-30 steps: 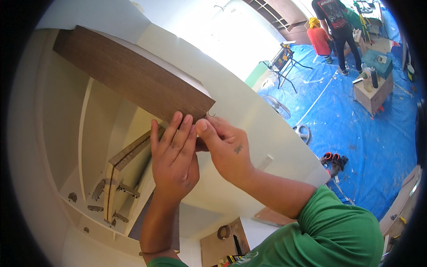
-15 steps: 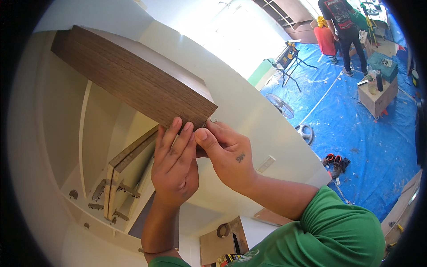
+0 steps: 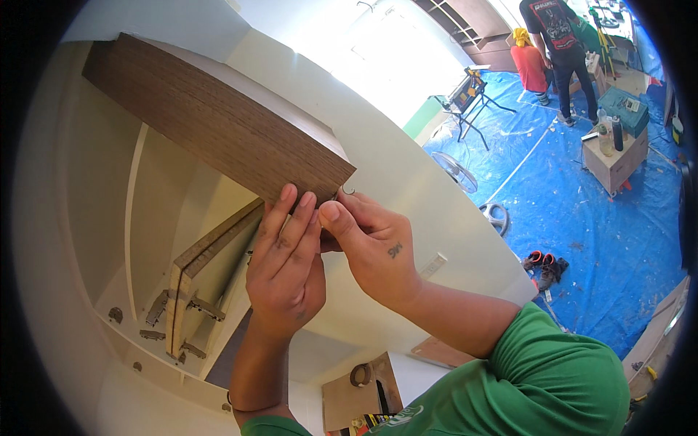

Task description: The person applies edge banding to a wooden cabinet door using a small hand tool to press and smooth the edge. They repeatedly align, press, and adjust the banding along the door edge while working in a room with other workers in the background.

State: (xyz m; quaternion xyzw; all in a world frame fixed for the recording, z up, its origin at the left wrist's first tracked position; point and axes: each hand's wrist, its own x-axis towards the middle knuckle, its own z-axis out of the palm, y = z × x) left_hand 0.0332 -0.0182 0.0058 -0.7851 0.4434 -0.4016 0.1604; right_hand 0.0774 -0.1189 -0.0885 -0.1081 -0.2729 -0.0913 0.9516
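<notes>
1. Looking down past a white cabinet carcass (image 3: 87,240) with pale shelves inside, metal hinges (image 3: 156,309) low on its inner wall.
2. Beyond it, blue tarp (image 3: 596,218) over the floor, a folding stand (image 3: 469,94), a small wooden box table (image 3: 618,156), a pair of shoes (image 3: 542,263); two other people (image 3: 552,43) standing far off.
3. Dark wood-grain panel (image 3: 211,123) up against the cabinet's upper front, long axis running from upper left down to lower right, near corner pointing at the hands.
4. Left hand (image 3: 287,272) flat, fingers straight and together, pressing up on that corner.
5. Right hand (image 3: 374,251) curled just beside, thumb and forefinger pinched at the panel's edge; what sits between them too small to tell.
</notes>
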